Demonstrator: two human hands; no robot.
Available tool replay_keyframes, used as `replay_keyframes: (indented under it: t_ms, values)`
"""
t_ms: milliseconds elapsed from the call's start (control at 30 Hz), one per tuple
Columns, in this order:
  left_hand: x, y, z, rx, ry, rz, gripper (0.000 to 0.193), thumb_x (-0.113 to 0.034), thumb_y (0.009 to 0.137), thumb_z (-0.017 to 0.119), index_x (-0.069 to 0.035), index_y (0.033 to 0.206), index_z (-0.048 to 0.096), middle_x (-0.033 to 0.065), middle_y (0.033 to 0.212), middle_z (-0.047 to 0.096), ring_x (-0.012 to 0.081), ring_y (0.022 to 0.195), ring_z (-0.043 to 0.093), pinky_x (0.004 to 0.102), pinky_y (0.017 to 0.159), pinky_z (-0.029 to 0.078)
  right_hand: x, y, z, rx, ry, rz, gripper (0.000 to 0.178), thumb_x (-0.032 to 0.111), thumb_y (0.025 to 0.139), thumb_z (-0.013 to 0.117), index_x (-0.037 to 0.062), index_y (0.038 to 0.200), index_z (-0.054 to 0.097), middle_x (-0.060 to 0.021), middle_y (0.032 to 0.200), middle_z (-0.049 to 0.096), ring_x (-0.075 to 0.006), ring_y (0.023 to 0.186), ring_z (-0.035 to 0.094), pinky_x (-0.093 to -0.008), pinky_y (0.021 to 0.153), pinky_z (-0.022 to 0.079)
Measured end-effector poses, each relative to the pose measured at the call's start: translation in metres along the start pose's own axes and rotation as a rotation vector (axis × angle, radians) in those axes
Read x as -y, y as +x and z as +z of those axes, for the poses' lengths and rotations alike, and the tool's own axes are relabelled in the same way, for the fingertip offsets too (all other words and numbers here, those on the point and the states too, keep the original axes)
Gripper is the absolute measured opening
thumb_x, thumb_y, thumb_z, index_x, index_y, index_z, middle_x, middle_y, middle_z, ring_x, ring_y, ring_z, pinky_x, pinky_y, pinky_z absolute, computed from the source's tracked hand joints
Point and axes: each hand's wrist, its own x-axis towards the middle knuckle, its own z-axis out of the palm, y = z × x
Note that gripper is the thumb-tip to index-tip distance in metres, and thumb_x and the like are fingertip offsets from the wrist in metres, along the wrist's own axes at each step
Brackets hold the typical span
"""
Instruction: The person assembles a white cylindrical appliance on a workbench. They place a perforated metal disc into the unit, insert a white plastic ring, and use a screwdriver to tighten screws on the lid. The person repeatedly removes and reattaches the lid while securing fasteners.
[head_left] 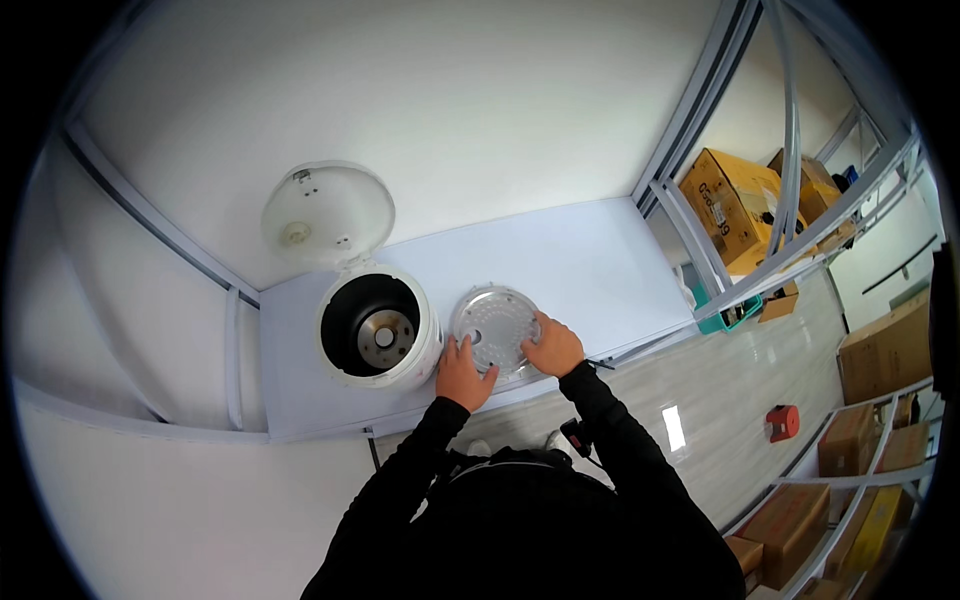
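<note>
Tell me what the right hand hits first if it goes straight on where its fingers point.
The round perforated tray, most likely: the fingers of the right hand appear to be at its right edge. Whether they'd push it or slide over is unclear.

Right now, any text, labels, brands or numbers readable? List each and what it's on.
Yellow carton: large dark printing, not copied out here.
Brown cartons on the rack: any marks too small to read.
White cooker, round perforated piece: nothing legible.
</note>
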Motion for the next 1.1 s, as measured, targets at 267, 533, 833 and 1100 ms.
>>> replay_keyframes:
  t_ms: [267, 533, 833, 1100]
  values:
    - [0.005, 0.001, 0.005, -0.049, -0.009, 0.054, 0.079, -0.033, 0.083, 0.077, 0.002, 0.144, 0.043, 0.04, 0.151, 0.035, 0.0551, 0.133, 0.044, 0.0561, 0.111, 0.038, 0.004, -0.003, -0.001, -0.052, 0.076, 0.04, 0.062, 0.035, 0.08, 0.069, -0.0006, 0.131, 0.062, -0.0278, 0.108, 0.07, -0.0434, 0.1, 0.069, -0.0504, 0.088, 0.056]
    - [0.0, -0.003, 0.002, 0.016, -0.033, -0.066, 0.072, -0.03, 0.082, 0.075, 0.002, 0.14, 0.047, 0.0388, 0.147, 0.043, 0.052, 0.132, 0.047, 0.053, 0.111, 0.041, 0.002, 0.0, 0.004, -0.047, 0.097, 0.084, 0.059, 0.036, 0.08, 0.07, -0.0025, 0.124, 0.066, -0.0297, 0.11, 0.069, -0.044, 0.102, 0.068, -0.0484, 0.09, 0.056]
    - [0.0, -0.01, 0.004, -0.121, 0.02, 0.02, 0.065, -0.029, 0.08, 0.076, 0.001, 0.134, 0.056, 0.0372, 0.145, 0.047, 0.0511, 0.129, 0.05, 0.0524, 0.11, 0.041, 0.006, -0.001, 0.006, -0.108, 0.106, 0.044, 0.058, 0.035, 0.081, 0.071, -0.0035, 0.124, 0.066, -0.0284, 0.116, 0.067, -0.0422, 0.105, 0.067, -0.0477, 0.091, 0.056]
    - [-0.007, -0.008, 0.009, -0.201, -0.015, -0.018, 0.063, -0.026, 0.079, 0.079, 0.002, 0.132, 0.057, 0.0386, 0.145, 0.046, 0.0513, 0.129, 0.05, 0.0525, 0.11, 0.041, 0.004, 0.011, -0.009, -0.049, 0.124, -0.014, 0.057, 0.035, 0.081, 0.07, -0.0055, 0.122, 0.067, -0.0291, 0.115, 0.067, -0.0427, 0.105, 0.067, -0.0464, 0.092, 0.056]
